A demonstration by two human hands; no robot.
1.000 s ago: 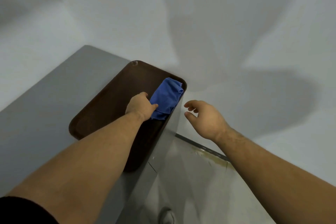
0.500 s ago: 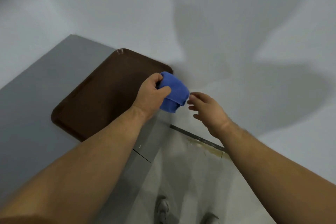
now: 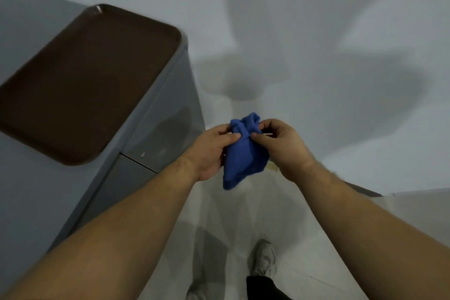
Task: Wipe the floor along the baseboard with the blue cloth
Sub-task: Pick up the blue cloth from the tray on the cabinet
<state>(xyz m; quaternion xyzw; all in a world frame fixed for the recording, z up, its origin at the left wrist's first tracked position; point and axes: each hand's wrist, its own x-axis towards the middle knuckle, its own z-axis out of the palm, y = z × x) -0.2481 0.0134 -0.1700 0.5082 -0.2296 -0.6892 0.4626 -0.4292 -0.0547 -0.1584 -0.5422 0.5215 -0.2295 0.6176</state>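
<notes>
The blue cloth (image 3: 243,156) hangs bunched in the air between both my hands, above the pale floor (image 3: 233,214). My left hand (image 3: 210,151) pinches its upper left edge with thumb and fingers. My right hand (image 3: 283,146) pinches its upper right edge. The dark baseboard (image 3: 362,190) shows as a thin strip at the foot of the white wall, right of my right forearm; most of it is hidden behind my hands and the cloth.
A grey cabinet (image 3: 155,129) stands at the left, with a brown tray (image 3: 85,80) lying on its top. My two shoes (image 3: 264,260) are on the tiled floor below. The white wall (image 3: 316,44) fills the far side.
My left hand lifted the cloth off the tray and carried it right and down, away from the cabinet. My right hand closed in and took hold of the cloth too.
</notes>
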